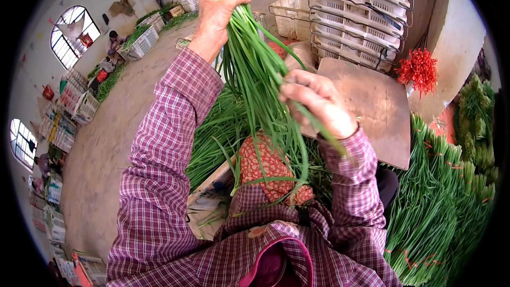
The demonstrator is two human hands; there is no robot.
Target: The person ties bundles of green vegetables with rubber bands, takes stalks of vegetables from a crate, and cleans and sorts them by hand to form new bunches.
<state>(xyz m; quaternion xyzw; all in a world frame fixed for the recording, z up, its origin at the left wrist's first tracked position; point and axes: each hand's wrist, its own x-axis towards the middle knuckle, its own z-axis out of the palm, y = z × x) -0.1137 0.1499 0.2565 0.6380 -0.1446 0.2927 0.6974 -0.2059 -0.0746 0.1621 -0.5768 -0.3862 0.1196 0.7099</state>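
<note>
A: Which step is in hand now, in your opinion?

B: I judge it is the tidying of one bunch. The left hand (213, 17) is closed firmly around the bunch of green stalks (249, 53), a little below their pale ends, which stick out above the thumb. The leaves hang from this hand, down toward the other one.

A: And the right hand (324, 103), is it holding something?

B: Yes, its fingers are bent, almost closed, and the thumb pinches a few long leaves (325, 130) at the side of the bunch. The picture is blurred there, so I cannot tell how many, or whether they are already free.

A: What does the next move call for?

B: I think, a steady grip from the left hand, and a gentle pull from the right hand, away from the bunch, so that only the unwanted leaves come out.

A: May tying come after?

B: It is possible. To the right of the right hand, beyond the wooden board (372, 109), hang red strips (417, 72). Nearer, past its sleeve, lie finished-looking bundles (430, 202) with similar red ties. Loose greens (215, 133) lie below the left hand.
</note>
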